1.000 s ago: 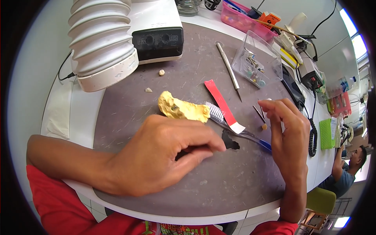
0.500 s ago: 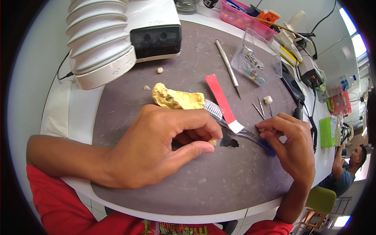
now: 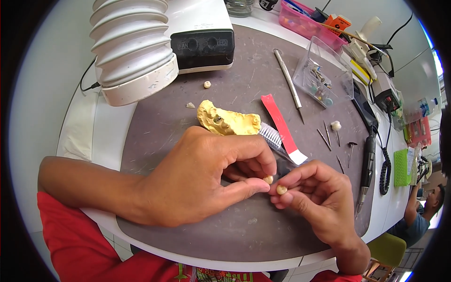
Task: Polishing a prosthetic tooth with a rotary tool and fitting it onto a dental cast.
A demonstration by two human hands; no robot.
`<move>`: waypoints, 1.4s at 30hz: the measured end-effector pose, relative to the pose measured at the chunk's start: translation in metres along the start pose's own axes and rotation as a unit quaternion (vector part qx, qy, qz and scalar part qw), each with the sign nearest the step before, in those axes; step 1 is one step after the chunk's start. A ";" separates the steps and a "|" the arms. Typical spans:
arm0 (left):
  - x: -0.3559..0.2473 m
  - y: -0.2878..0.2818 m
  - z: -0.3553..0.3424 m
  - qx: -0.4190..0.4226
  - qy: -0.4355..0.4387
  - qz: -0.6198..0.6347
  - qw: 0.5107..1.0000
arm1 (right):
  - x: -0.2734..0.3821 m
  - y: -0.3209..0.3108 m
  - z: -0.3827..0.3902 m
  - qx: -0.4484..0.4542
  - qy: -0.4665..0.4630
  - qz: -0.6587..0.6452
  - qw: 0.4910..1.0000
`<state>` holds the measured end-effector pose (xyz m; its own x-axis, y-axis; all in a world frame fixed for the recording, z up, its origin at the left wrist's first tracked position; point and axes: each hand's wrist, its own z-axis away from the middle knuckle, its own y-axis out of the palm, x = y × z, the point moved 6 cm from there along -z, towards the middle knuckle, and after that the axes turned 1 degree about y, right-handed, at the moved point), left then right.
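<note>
While the left hand (image 3: 197, 183) pinches one small cream tooth crown (image 3: 268, 179) between thumb and forefinger, the right hand (image 3: 319, 202) grips a second crown (image 3: 281, 189) just beside it, both above the bench's (image 3: 155, 127) near edge, fingertips almost touching.

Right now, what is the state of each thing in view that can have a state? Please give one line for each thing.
left hand: pinching a small cream tooth piece between thumb and forefinger.
right hand: pinching a second small cream tooth piece at its fingertips.
yellow dental cast: lying on the grey mat, untouched.
brush: lying flat, partly hidden by the hands.
clear plastic box: open, small burs inside.
red strip: lying flat.
</note>
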<state>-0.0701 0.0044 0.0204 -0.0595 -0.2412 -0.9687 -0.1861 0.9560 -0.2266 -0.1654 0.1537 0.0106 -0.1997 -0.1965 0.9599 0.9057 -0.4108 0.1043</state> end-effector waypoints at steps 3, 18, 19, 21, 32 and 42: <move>-0.002 0.001 0.000 0.004 0.032 -0.038 0.999 | 0.001 -0.002 0.000 -0.012 0.009 -0.017 1.000; -0.004 0.005 0.001 0.014 0.044 0.032 0.998 | 0.006 -0.002 0.000 -0.003 0.001 -0.015 1.000; -0.004 0.005 0.001 0.014 0.045 0.033 0.998 | 0.006 -0.002 0.000 -0.004 0.001 -0.014 1.000; -0.005 0.006 0.001 0.018 0.045 0.046 0.998 | 0.006 -0.002 0.002 -0.001 -0.004 -0.001 1.000; -0.005 0.005 0.001 0.013 0.044 0.043 0.998 | 0.004 -0.001 0.000 0.012 0.001 -0.013 1.000; -0.005 0.006 0.001 0.020 0.046 0.034 0.998 | 0.004 -0.001 0.000 0.010 0.014 -0.015 1.000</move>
<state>-0.0704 0.0111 0.0239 -0.1598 -0.1882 -0.9690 -0.1398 0.9761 -0.1665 -0.1670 0.1533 0.0146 -0.2363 -0.2100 0.9487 0.9065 -0.3991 0.1374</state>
